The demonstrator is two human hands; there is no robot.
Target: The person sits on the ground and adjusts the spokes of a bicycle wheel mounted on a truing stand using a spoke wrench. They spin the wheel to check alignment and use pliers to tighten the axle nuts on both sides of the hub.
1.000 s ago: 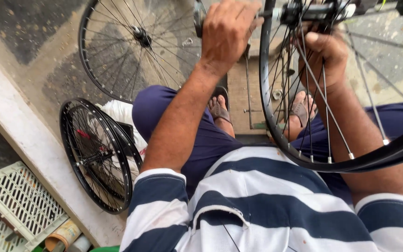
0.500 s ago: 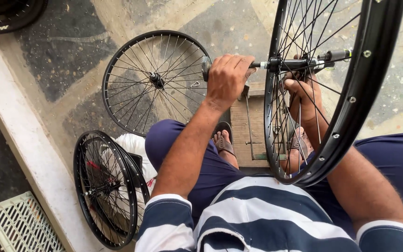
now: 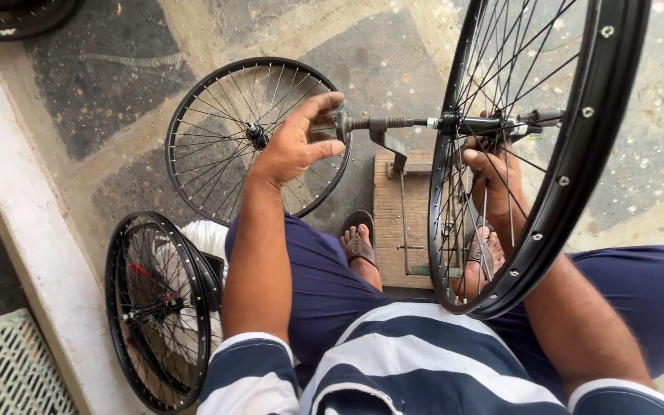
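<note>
Above the wooden stand (image 3: 393, 223) between the person's sandalled feet, a black spoked wheel (image 3: 578, 154) stands upright on its threaded axle (image 3: 393, 123), which runs level from the hub out to the left. The left hand (image 3: 293, 146) has its fingers curled loosely around the left end of that axle, thumb underneath, pinching the end nut. The right hand (image 3: 493, 165) reaches in through the spokes just below the hub; how tightly its fingers close there cannot be told, since the spokes and hub hide them. Flat on the stone floor to the far left lies a second wheel (image 3: 255, 138), and a third wheel (image 3: 159, 307) leans near the left knee beside a pale kerb (image 3: 32, 246). The risk, as I judge it, is the rim turning while the right wrist sits among the spokes, which could trap the fingers; a slack grip at the left end could also let the axle slide off its bracket.
</note>
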